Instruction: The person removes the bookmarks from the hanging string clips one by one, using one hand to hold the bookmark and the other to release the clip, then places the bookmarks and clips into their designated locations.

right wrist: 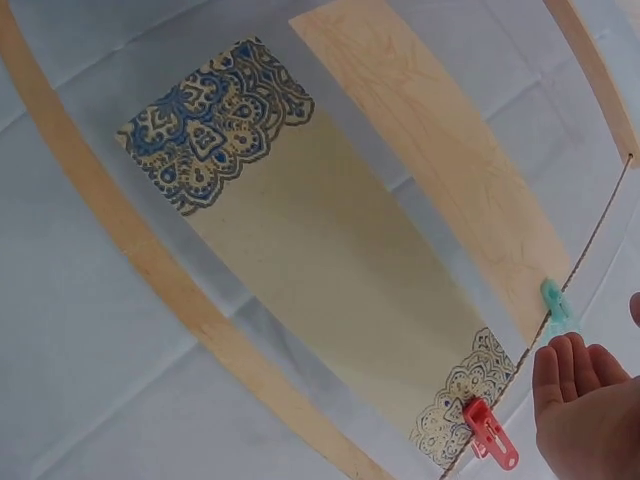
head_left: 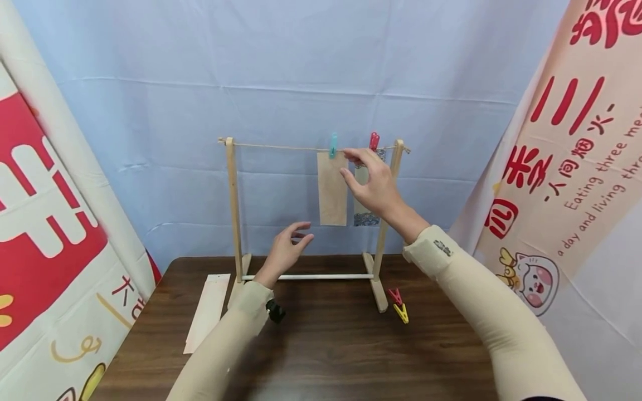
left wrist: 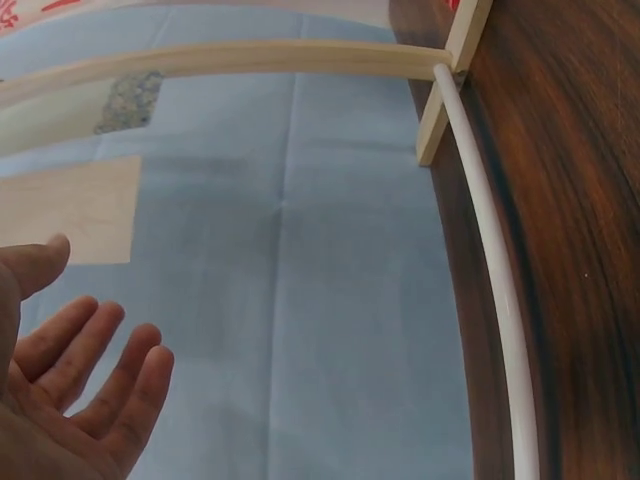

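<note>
A plain tan paper strip (head_left: 332, 192) hangs from the string (head_left: 281, 147), clipped by a teal clothespin (head_left: 333, 145). To its right a strip with blue patterned ends (right wrist: 340, 260) hangs under a red clothespin (right wrist: 489, 432). My right hand (head_left: 372, 181) is raised just right of the teal clothespin, in front of the patterned strip, its fingers loosely bent and holding nothing. Lower and to the left, my left hand (head_left: 287, 248) hovers below the tan strip's bottom edge. In the left wrist view its fingers (left wrist: 130, 410) are spread and relaxed, with nothing between them.
The string spans a wooden frame (head_left: 233, 211) with a white crossbar (head_left: 326, 277) on a dark wooden table (head_left: 321, 345). Pale paper strips (head_left: 208, 312) lie at the left. A red clothespin (head_left: 395, 296) and a yellow clothespin (head_left: 401, 313) lie right of the frame.
</note>
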### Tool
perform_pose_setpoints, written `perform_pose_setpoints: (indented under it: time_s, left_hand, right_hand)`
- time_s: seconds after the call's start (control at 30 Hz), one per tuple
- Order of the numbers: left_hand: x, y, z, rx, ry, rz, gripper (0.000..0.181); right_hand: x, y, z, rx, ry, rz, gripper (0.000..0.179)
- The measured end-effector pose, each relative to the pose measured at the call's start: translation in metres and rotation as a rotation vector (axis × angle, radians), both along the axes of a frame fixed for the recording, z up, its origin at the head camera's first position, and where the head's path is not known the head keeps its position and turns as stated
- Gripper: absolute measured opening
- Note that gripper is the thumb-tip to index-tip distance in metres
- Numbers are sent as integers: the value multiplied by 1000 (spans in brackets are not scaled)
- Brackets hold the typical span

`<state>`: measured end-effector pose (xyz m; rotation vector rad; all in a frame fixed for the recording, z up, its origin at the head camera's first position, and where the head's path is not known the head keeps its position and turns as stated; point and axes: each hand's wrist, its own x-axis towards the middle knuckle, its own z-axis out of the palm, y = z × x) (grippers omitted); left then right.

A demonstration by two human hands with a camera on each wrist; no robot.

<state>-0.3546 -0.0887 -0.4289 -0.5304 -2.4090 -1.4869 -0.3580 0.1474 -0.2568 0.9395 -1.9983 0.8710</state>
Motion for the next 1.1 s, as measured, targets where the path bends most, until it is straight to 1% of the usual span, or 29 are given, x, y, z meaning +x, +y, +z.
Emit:
perform_pose_setpoints:
  time_s: [0.1, 0.17, 0.3, 0.4, 0.6, 0.9, 1.1]
  left_hand:
    - [-4, 5, -1, -3, -10, 4, 38]
    - [-6, 7, 1, -14, -11, 5, 43]
    - [-9, 14, 3, -28, -31, -29, 54]
    - [-13, 19, 3, -17, -43, -54, 59]
    - [-20, 24, 1, 5, -46, -60, 60]
    - [-20, 26, 4, 2, -89, -34, 56]
    - [-18, 30, 6, -7, -69, -24, 55]
  right_hand:
    - [0, 2, 2, 10, -3, -20, 40]
    - [-1, 1, 4, 16, -8, -26, 41]
    - [0, 2, 7, 23, -13, -38, 43]
    - [-1, 3, 9, 25, -10, -39, 45]
    - [-4, 2, 13, 21, -30, -49, 45]
    - [-8, -6, 19, 51, -62, -80, 46]
    - [-13, -9, 25, 54, -78, -76, 47]
